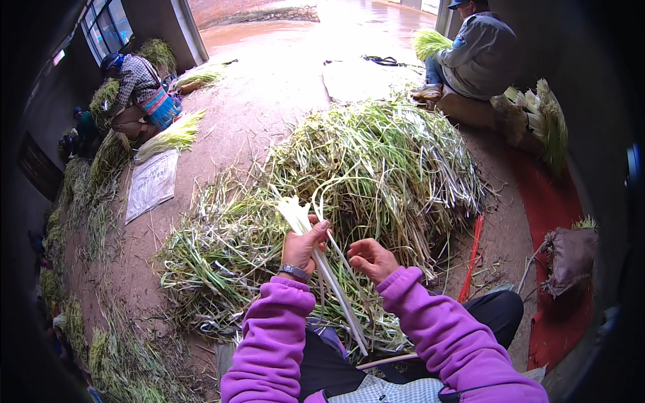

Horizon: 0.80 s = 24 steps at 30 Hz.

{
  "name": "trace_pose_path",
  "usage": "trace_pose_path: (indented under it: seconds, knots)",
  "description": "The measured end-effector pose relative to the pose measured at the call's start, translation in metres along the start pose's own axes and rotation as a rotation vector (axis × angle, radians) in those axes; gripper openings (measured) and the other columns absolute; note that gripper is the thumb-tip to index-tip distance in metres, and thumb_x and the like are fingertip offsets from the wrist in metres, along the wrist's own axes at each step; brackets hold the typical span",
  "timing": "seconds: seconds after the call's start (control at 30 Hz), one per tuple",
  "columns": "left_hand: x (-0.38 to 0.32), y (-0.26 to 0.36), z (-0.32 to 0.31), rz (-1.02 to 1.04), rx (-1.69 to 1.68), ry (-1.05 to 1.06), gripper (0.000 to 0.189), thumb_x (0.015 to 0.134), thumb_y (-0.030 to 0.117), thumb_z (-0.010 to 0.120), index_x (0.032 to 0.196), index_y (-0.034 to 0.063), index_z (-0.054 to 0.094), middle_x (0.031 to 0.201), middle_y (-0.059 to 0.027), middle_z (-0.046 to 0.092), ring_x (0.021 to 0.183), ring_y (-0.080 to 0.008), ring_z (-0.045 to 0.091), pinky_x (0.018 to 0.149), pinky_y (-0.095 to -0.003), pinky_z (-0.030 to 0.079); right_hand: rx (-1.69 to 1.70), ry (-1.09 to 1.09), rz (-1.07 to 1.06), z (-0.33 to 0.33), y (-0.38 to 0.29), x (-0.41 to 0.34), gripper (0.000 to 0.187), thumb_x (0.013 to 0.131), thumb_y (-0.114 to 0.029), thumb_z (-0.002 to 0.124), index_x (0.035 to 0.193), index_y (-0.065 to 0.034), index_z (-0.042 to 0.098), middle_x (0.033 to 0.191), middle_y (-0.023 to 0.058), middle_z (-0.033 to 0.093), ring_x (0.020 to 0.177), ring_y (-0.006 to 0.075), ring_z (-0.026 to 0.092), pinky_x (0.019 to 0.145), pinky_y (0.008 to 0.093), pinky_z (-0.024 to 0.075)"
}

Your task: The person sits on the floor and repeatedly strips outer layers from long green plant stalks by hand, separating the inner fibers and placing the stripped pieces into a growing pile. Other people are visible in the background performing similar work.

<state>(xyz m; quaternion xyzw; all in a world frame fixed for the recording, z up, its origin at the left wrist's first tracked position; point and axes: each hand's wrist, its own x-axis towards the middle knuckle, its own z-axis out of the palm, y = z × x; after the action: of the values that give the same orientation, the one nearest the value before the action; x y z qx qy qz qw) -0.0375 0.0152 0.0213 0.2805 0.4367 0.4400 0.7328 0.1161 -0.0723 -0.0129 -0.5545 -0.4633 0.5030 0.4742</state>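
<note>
My left hand, with a watch at the wrist, is closed around a small bundle of pale leafy plant stalks. The whitish ends fan out above the fist, and the long stems slant down toward my lap. To the right of it, my right hand is raised with curled fingers; whether a thin strand lies between them cannot be told. A long curved leaf rises beside the left thumb. Beneath and beyond both hands lies a large heap of green and dried stalks.
One person sits at the left with greens, another at the upper right holding a bunch. A white sack lies on the floor. Red strings, a red mat and a stuffed sack are at my right.
</note>
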Motion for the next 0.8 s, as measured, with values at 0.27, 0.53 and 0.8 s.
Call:
trace_pose_path:
  seconds: [0.27, 0.53, 0.8]
  knots:
    - [0.0, -0.007, 0.003, -0.043, 0.034, -0.084, 0.037, 0.074, 0.01, 0.066, 0.102, 0.0033, 0.043, 0.083, -0.0087, 0.061, 0.069, -0.0144, 0.06, 0.047, -0.0189, 0.04, 0.581, -0.18, 0.202, 0.008, 0.017, 0.004, 0.02, 0.085, -0.025, 0.053, 0.089, -0.0054, 0.053, 0.072, 0.0013, 0.057, 0.061, 0.0094, 0.053, 0.058, 0.0236, 0.0447]
    - [-0.003, -0.004, 0.01, -0.019, -0.012, -0.099, 0.037, 0.073, 0.01, 0.066, 0.103, 0.0051, 0.044, 0.084, -0.0074, 0.062, 0.07, -0.0143, 0.06, 0.046, -0.0188, 0.04, 0.784, -0.091, 0.41, 0.004, 0.025, 0.003, 0.02, 0.088, -0.028, 0.044, 0.086, -0.0079, 0.047, 0.072, 0.0038, 0.054, 0.063, 0.017, 0.057, 0.052, 0.0277, 0.0485]
    - [-0.001, 0.013, 0.005, 0.235, -0.075, 0.129, 0.034, 0.072, 0.01, 0.067, 0.099, 0.0064, 0.046, 0.076, -0.0041, 0.06, 0.069, -0.0129, 0.06, 0.044, -0.0192, 0.038, 1.508, 0.638, 0.488, -0.02, 0.08, -0.004, 0.025, 0.087, -0.028, 0.046, 0.073, -0.0077, 0.046, 0.061, 0.0031, 0.051, 0.055, 0.0139, 0.051, 0.052, 0.0281, 0.0483]
